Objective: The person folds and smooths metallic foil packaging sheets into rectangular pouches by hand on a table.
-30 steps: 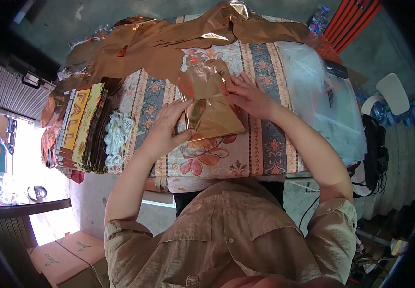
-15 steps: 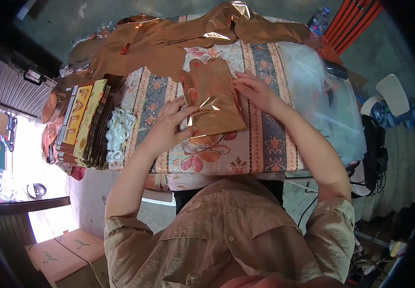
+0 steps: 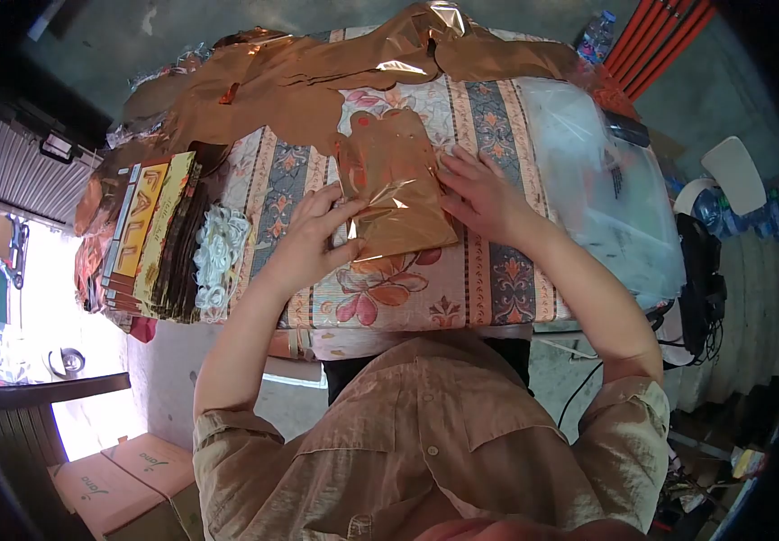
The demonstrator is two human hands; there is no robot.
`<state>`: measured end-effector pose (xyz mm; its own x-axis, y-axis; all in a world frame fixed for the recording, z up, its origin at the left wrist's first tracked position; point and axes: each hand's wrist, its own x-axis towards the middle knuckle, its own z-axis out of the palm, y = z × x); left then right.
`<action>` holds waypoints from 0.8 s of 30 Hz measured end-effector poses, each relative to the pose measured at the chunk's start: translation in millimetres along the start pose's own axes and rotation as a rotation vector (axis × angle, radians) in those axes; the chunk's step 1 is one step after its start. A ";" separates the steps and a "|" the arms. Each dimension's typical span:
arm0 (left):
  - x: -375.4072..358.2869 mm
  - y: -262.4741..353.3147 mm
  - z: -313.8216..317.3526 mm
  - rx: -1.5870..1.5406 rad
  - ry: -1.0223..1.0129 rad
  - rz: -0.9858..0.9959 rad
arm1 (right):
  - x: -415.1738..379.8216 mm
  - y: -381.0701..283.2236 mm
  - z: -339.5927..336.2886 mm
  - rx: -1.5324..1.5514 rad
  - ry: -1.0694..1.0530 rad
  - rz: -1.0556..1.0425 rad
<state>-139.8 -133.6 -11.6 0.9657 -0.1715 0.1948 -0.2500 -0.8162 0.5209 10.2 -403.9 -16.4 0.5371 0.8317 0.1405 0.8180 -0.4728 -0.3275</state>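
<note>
A shiny copper-coloured foil bag (image 3: 398, 203), perhaps a stack of several, lies flat in front of me with two rounded tabs at its far end. My left hand (image 3: 315, 236) rests against its left edge, thumb and fingers apart, with the fingertips on the foil. At the right edge, my right hand (image 3: 484, 197) touches the bag with its fingers stretched out. The undersides of both hands are hidden. Beneath the bag is a floral tablecloth (image 3: 380, 302).
Copper foil sheets (image 3: 290, 99) spread along the far side. At left stand printed packets (image 3: 159, 230) beside a bundle of white ties (image 3: 221, 252). Clear plastic bags (image 3: 615, 207) cover the right side. A water bottle (image 3: 596, 38) stands at the far right corner.
My right hand has moved down along the bag's right edge, towards me, and its fingers now lie against that side. My left hand stays at the left edge.
</note>
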 end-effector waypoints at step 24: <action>0.5 7.9 -1.4 0.013 -0.003 -0.043 | 11.4 -0.6 26.9 0.070 0.262 0.132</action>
<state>-141.4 -139.3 -6.2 0.9759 -0.1377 0.1695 -0.2071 -0.8297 0.5183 10.3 -386.3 -39.7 0.6803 0.6567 0.3255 0.7260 -0.5431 -0.4218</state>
